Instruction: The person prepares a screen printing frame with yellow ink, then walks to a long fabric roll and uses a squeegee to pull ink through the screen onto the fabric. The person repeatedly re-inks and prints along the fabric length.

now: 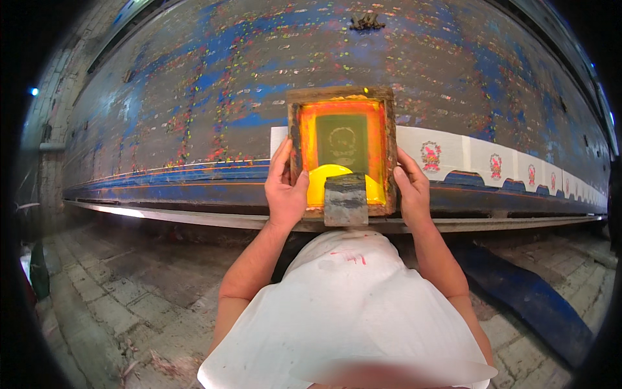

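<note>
Frame [340,94] of stained wood is held from 2 sides, set over the white strip [460,150] at the near edge of the long table [194,110]. By the left hand [285,194] the left side is clasped, thumb laid over the wood, fingers along the outer edge; by the right hand [413,194] the right side is steadied, thumb and fingers drawn close against it. Nothing loose in either grip!

Inside, the green mesh [341,144] is ringed with orange, and yellow ink [315,189] is pooled at the near end, where a grey-black blade [346,198] is leaned across the near rail, touched by neither hand. Whether the wood is pressed flat or held slightly clear cannot be told.

Off to the right, red prints [431,156] are lined up along the strip, 1 after another. The step in hand is judged to be placing or lifting at this spot; which of the 2 cannot be settled. For the next move, an even hold is called for, it is judged: both sides levelled together, so that no ink is spilled and the blade is not slid out.
</note>
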The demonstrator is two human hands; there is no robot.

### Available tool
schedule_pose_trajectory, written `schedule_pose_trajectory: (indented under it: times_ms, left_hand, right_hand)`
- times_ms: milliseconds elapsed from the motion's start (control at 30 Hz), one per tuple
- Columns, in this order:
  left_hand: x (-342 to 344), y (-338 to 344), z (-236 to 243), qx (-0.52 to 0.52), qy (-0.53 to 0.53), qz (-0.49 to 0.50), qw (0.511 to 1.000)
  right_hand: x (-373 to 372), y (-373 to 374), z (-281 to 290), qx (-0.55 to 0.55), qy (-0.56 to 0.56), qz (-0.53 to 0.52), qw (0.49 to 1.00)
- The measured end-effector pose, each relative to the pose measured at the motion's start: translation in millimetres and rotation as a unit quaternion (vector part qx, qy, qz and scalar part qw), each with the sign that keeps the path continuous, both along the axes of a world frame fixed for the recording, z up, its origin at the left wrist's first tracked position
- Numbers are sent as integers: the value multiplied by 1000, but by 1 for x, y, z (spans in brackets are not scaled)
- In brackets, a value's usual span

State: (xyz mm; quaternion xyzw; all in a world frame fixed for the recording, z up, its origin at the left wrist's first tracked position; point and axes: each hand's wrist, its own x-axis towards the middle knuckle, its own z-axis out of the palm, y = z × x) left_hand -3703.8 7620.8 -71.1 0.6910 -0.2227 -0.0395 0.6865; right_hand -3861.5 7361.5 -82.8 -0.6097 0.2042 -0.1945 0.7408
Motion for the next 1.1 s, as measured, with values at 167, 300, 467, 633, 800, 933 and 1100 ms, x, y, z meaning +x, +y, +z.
schedule_pose_trajectory:
  times_ms: [167, 300, 467, 633, 800, 933, 1100]
  left_hand:
    - [36, 45, -21, 42, -71, -4, 997]
    - [43, 54, -31, 89, -94, 12, 992]
    - [39, 51, -38, 40, -83, -6, 996]
    - [33, 53, -41, 57, -103, -6, 993]
    - [33, 53, -42, 46, -49, -25, 997]
    - [35, 52, -48, 18, 20, -31, 999]
    - [35, 54, -55, 2, 63, -27, 998]
  right_hand:
    - [19, 51, -12, -35, 33, -15, 999]
    - [23, 65, -17, -51, 35, -19, 998]
    - [18, 68, -16, -68, 57, -16, 996]
    - [14, 69, -20, -77, 40, -22, 996]
    - [9, 75, -11, -179, 91, -50, 978]
    - [-9, 91, 12, -519, 8, -68, 852]
    - [-15, 109, 25, -521, -80, 117, 842]
